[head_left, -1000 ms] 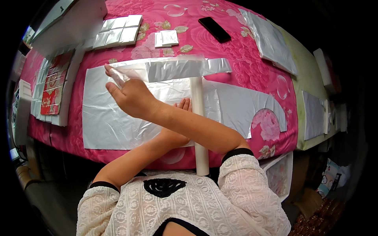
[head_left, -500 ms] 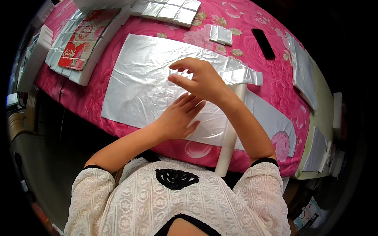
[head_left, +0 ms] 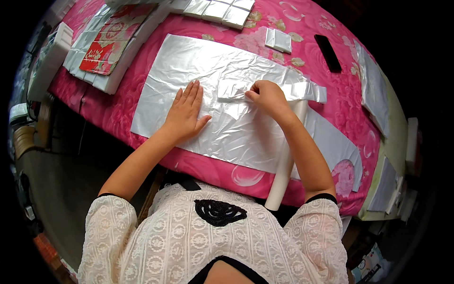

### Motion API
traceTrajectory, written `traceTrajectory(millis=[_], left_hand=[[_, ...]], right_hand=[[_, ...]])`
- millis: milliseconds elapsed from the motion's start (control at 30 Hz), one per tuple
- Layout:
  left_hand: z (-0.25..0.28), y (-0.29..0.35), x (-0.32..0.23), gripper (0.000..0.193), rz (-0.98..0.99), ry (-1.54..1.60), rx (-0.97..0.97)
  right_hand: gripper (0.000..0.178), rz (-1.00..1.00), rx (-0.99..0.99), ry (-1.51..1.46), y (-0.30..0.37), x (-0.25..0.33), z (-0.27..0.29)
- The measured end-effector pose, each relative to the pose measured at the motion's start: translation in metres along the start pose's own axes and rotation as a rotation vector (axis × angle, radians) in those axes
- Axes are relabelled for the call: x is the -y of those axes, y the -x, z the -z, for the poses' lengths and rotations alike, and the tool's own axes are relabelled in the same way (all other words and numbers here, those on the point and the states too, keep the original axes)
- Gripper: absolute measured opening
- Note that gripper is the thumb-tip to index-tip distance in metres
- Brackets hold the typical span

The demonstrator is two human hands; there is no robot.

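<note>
A large silvery-white plastic sheet (head_left: 163, 75) lies spread over the table, lightly creased. My left hand (head_left: 186, 113) rests flat on it, fingers stretched and thumb apart. Across the sheet's right part runs a folded plastic strip (head_left: 302, 91), whose left end lies near the middle of the sheet. Over that strip my right hand (head_left: 268, 97) is closed, thumb and forefinger pinched at its edge; the other fingers are curled and partly hidden. A white tube (head_left: 280, 184) passes beside my right forearm and sticks out past the table's near edge.
A pink floral cloth (head_left: 246, 176) covers the table. Folded plastic packets (head_left: 220, 12) lie at the back, a small packet (head_left: 278, 40) and a black phone (head_left: 327, 53) to their right. At the left stands a packet stack with a red printed sheet (head_left: 111, 42). More plastic sheets (head_left: 371, 90) lie far right.
My left hand has moved left and away from me, flattening on the sheet. My right hand has shifted right and lowered from above the sheet, closing at the folded strip.
</note>
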State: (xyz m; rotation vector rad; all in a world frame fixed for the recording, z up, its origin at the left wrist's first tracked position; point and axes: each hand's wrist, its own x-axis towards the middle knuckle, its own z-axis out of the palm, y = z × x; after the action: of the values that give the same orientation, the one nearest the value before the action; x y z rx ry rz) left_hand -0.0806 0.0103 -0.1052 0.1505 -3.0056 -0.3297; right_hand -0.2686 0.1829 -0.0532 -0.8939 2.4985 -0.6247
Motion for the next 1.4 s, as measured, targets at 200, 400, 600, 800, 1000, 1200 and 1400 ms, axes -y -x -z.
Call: traceTrajectory(millis=[200, 400, 600, 800, 1000, 1200, 1400], left_hand=[[0.0, 0.001, -0.003, 0.08, 0.0, -0.025, 0.0], [0.006, 0.001, -0.007, 0.079, 0.022, 0.0, 0.032], [0.004, 0.002, -0.004, 0.08, 0.01, -0.036, 0.01], [0.003, 0.004, -0.002, 0.079, -0.006, -0.075, -0.007], [0.005, 0.001, -0.003, 0.079, -0.01, -0.05, -0.004], [0.004, 0.002, -0.005, 0.08, -0.011, -0.055, 0.002], [0.005, 0.002, -0.007, 0.08, 0.02, -0.061, 0.016]], right_hand=[[0.016, 0.085, 0.036, -0.796, 0.045, -0.061, 0.086], [0.017, 0.04, -0.402, -1.611, 0.131, -0.245, 0.175], [0.018, -0.311, -0.963, -1.493, 0.217, -0.407, 0.205], [0.023, -0.201, -1.184, -0.264, 0.142, -0.285, 0.138], [0.023, 0.298, -0.389, -0.16, 0.074, -0.036, 0.005], [0.017, 0.118, -0.137, 0.116, 0.044, 0.001, -0.025], [0.018, 0.049, 0.049, -0.179, 0.051, -0.02, 0.006]])
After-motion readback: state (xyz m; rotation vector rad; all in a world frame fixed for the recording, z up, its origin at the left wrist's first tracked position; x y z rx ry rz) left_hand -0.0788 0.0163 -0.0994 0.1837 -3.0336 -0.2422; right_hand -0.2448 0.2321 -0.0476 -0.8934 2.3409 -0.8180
